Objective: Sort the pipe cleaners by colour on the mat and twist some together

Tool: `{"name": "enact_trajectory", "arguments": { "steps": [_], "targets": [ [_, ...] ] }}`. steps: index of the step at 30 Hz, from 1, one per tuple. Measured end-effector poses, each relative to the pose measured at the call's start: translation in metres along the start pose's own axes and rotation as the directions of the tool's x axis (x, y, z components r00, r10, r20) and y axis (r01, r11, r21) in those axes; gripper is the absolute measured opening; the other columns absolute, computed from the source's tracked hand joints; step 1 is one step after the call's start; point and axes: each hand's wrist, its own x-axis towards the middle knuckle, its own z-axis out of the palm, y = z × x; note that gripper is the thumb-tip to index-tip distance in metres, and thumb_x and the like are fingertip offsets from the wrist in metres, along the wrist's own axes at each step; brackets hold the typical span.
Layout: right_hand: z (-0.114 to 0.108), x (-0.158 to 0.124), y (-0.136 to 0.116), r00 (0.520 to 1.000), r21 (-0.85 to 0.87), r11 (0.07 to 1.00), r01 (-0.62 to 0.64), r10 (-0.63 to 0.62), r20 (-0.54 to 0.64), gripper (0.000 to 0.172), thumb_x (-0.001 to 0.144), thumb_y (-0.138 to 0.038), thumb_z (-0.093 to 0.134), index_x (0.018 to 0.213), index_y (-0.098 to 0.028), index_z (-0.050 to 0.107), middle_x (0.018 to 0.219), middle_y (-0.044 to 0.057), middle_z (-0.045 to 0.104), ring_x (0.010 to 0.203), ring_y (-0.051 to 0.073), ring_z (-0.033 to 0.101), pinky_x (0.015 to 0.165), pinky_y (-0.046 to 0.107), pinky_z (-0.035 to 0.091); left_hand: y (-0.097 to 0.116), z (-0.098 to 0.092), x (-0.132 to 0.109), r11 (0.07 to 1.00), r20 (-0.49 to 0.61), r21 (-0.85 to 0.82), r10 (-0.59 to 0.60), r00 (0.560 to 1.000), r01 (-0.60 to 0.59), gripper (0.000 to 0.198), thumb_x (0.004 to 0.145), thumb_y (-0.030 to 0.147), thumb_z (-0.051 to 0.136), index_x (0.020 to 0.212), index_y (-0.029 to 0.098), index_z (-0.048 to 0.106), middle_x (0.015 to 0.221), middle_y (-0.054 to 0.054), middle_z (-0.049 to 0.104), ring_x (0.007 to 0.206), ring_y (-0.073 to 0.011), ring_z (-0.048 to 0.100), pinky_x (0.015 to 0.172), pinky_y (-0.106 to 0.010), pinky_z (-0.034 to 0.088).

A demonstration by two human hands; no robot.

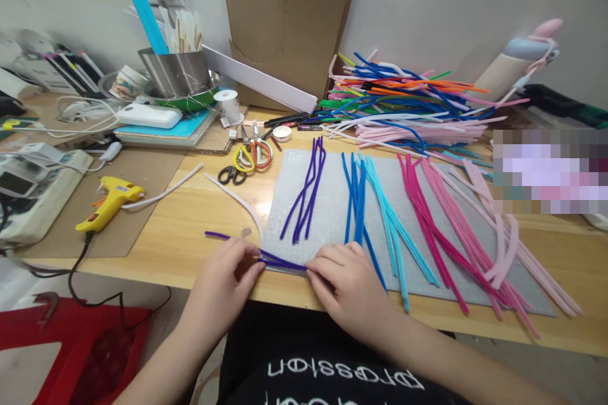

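Observation:
Purple pipe cleaners (284,262) stretch between my two hands at the front edge of the table. My left hand (232,272) pinches them, and one purple end sticks out to its left. The fingers of my right hand (339,275) are closed on the other end. Just beyond lies a loose group of purple pipe cleaners (308,193) on the grey cutting mat (332,171). Blue pipe cleaners (360,202) lie close to my right hand. Farther right are light blue (387,221), magenta (427,228) and pink pipe cleaners (460,228).
A yellow glue gun (111,199) rests on cardboard at the left. Scissors (254,149) lie behind the mat, near a white spool (228,105). A heap of mixed pipe cleaners (403,101) stands at the back right. A metal cup (178,73) holds sticks.

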Motion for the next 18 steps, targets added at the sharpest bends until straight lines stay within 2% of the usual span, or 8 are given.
{"name": "enact_trajectory", "arguments": {
  "steps": [4, 10, 18],
  "targets": [
    [0.0006, -0.0004, 0.0008, 1.000, 0.003, 1.000, 0.012, -0.012, -0.007, 0.018, 0.088, -0.020, 0.047, 0.084, -0.021, 0.064, 0.079, 0.001, 0.061, 0.077, 0.017, 0.050, 0.070, 0.033, 0.026, -0.0007, -0.0014, -0.0038, 0.996, -0.020, 0.092, 0.005, 1.000, -0.003, 0.008, 0.083, 0.025, 0.056, 0.078, 0.019, 0.059, 0.079, -0.002, 0.060, 0.078, -0.0176, 0.057, 0.070, -0.033, 0.047],
    [0.0018, -0.0027, 0.0008, 1.000, -0.001, 1.000, 0.010, -0.010, -0.020, 0.018, 0.088, -0.020, 0.047, 0.083, -0.019, 0.064, 0.078, 0.002, 0.060, 0.076, 0.017, 0.049, 0.069, 0.033, 0.026, -0.0031, 0.0006, -0.0078, 0.997, -0.042, 0.078, 0.014, 0.999, -0.011, 0.010, 0.084, 0.027, 0.055, 0.080, 0.020, 0.062, 0.082, -0.003, 0.062, 0.081, -0.0187, 0.057, 0.073, -0.035, 0.045],
    [0.0031, -0.0027, 0.0028, 0.999, -0.027, 0.999, 0.020, -0.021, -0.034, 0.014, 0.086, -0.019, 0.050, 0.081, -0.019, 0.063, 0.076, 0.001, 0.058, 0.075, 0.016, 0.048, 0.069, 0.032, 0.025, 0.0010, 0.0033, -0.0054, 0.995, -0.031, 0.095, -0.007, 1.000, 0.010, 0.011, 0.085, 0.027, 0.053, 0.077, 0.021, 0.058, 0.078, -0.002, 0.060, 0.078, -0.0187, 0.054, 0.070, -0.034, 0.043]
  ]
}}
